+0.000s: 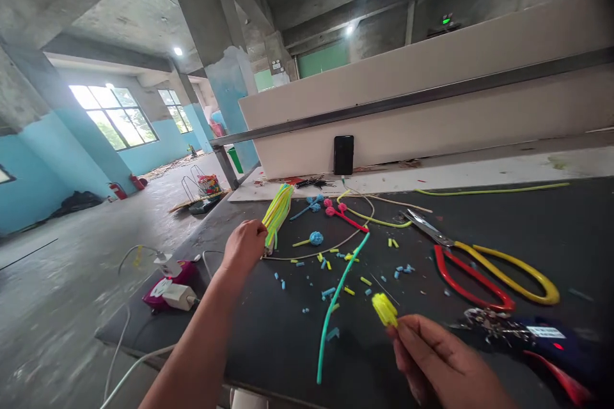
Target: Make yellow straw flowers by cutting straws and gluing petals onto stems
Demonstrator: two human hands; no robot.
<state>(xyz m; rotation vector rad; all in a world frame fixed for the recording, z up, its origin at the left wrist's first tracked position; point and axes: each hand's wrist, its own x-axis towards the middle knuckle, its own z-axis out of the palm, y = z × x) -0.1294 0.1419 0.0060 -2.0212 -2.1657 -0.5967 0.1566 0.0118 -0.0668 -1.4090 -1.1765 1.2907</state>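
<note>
One yellow cluster (pixel 384 310) is pinched at the fingertips of the right hand (pixel 437 358); the left hand (pixel 244 244), well apart, meets a bundle of stems (pixel 278 212) on its right, fingertips hidden, so whether they grip I cannot tell. Choosing a stem seems the step in hand; drawing one free would call for a fine pinch.

Base of yellow tube cluster (pixel 384 308) is hidden by the right hand (pixel 436 354); the left forearm (pixel 199 332) is cut off at the bottom edge. Print on white label (pixel 545 332) is blurred beyond reading.
</note>
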